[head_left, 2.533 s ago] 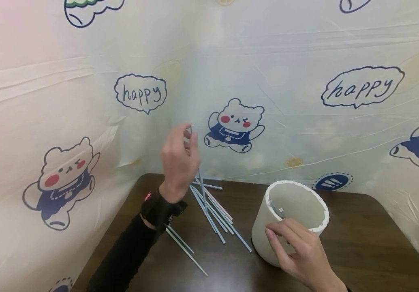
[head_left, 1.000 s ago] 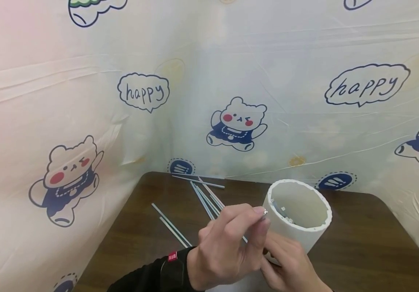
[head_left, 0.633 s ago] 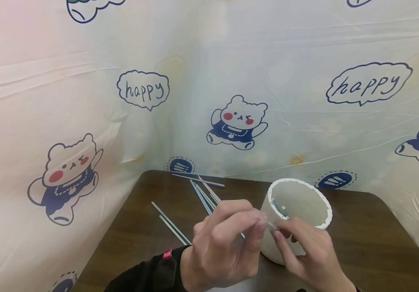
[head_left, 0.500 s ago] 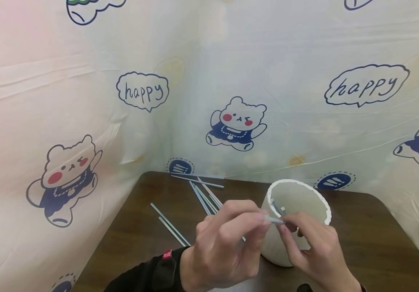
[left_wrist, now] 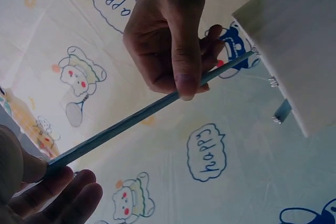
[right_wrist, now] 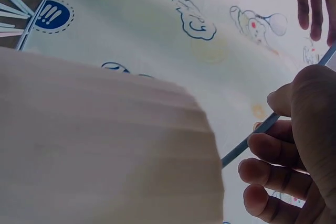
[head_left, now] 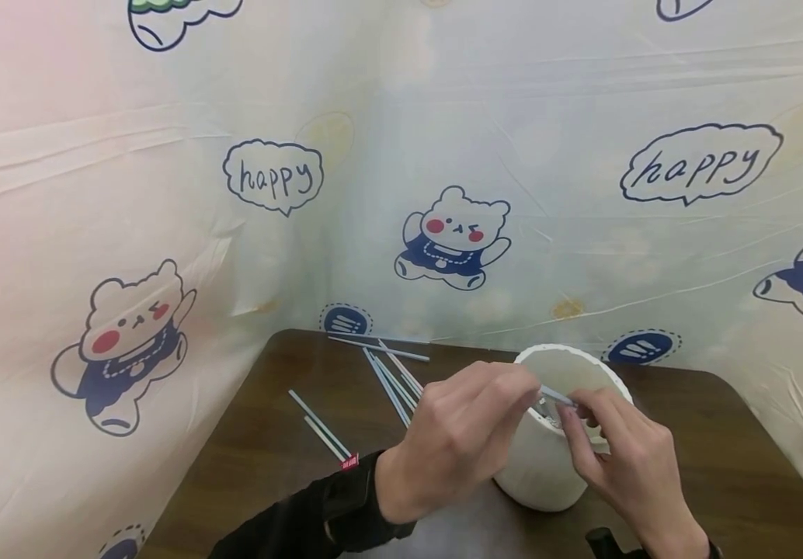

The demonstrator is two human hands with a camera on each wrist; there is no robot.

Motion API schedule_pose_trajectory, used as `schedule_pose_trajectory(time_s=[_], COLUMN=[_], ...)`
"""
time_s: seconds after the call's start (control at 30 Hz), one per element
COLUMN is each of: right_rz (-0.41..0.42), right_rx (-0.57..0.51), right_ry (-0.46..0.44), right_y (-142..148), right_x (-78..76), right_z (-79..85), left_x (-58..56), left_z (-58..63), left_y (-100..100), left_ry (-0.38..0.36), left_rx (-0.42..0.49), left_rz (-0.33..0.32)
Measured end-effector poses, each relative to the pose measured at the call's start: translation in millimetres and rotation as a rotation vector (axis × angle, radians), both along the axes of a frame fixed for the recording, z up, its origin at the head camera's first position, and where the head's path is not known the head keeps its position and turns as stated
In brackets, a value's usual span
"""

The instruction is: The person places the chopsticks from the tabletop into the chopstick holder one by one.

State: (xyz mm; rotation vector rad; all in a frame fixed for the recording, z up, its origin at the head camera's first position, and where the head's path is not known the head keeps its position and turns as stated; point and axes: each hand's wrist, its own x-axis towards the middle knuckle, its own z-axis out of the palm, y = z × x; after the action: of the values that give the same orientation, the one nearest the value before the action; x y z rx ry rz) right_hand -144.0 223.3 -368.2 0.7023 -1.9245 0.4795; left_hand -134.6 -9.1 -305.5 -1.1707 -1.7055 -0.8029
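A thin blue-grey stick is held between both hands. My left hand pinches one end of it, with the thumb and fingers showing in the left wrist view. My right hand pinches it farther along, between thumb and fingertips. Both hands are at the near side of the white cylindrical bin, close to its rim. In the left wrist view the stick's far end reaches the bin's rim, and other stick ends poke out there. In the right wrist view the bin's wall hides the stick's lower end.
Several thin sticks in blue, green and pink lie on the brown table left of the bin. Two more sticks lie nearer the left sleeve. A printed curtain encloses the table's back and sides.
My left hand has come down and right from above the loose sticks, bringing one stick to the bin. My right hand now pinches that stick too and has shifted slightly right.
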Motion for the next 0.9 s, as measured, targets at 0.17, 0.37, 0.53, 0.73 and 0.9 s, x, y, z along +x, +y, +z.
schedule_pose_trajectory(time_s=[0.17, 0.37, 0.53, 0.73, 0.9], right_rz=[-0.043, -0.069, -0.084, -0.073, -0.059], right_rx=[0.005, 0.0, 0.005, 0.013, 0.016], right_ry=[-0.013, -0.046, -0.034, -0.022, -0.009], right_y=[5.9, 12.7, 14.9, 12.6, 9.1], right_x=[-3.3, -5.0, -5.3, -3.5, -2.6], right_z=[-5.2, -11.0, -14.0, -17.1, -18.6], left_x=[-12.0, -21.4, -23.7, -24.4, -24.9], left_z=[-12.2, -29.2, -42.0, -58.4, -70.7], left_y=[11.3, 25.1, 34.6, 43.1, 45.3], left_ry=[-0.043, -0.082, -0.132, -0.206, -0.184], left_rx=[-0.081, -0.244, -0.305, -0.345, -0.452], left_rz=[0.054, 0.096, 0.084, 0.077, 0.178])
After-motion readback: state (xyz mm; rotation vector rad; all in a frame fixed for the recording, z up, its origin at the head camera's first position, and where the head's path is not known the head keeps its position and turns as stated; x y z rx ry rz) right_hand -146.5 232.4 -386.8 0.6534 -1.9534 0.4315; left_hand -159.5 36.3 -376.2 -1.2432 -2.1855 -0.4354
